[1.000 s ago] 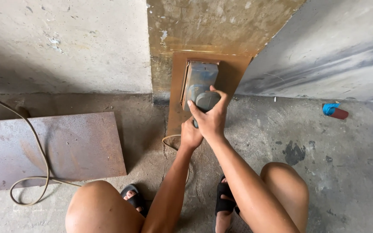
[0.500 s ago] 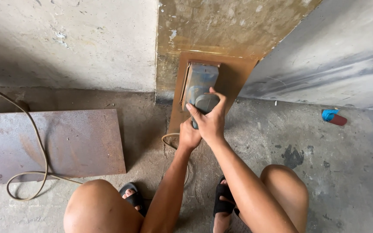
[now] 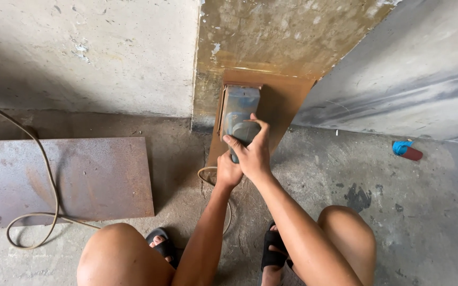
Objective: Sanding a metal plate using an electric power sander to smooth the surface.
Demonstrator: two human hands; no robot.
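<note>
**Head view: both hands on a sander, pressed to a rusty plate**

Head camera looks down on a squatting person working a grey-blue power sander [image 3: 238, 117] against a brown, rusted metal plate [image 3: 287, 100] that leans on the concrete wall [image 3: 86, 53]. The step in hand looks like sanding the plate's face, with the tool sitting near the plate's upper left part.

The right hand [image 3: 253, 151] lies over the sander's rear knob, fingers curled closed around it. The left hand [image 3: 228, 172] sits just below and behind, wrapped on the tool's handle (the grip itself is partly hidden by the right hand). Both forearms reach forward between the knees, elbows low.

By my judgement the next stroke calls for even pressure and keeping the pad flat, with the cord [image 3: 208, 177] held away from it. A second rusty sheet [image 3: 80, 175] lies flat on the floor to the left, crossed by a cable [image 3: 46, 175]. A small blue and red object [image 3: 406, 150] lies well apart at right.
</note>
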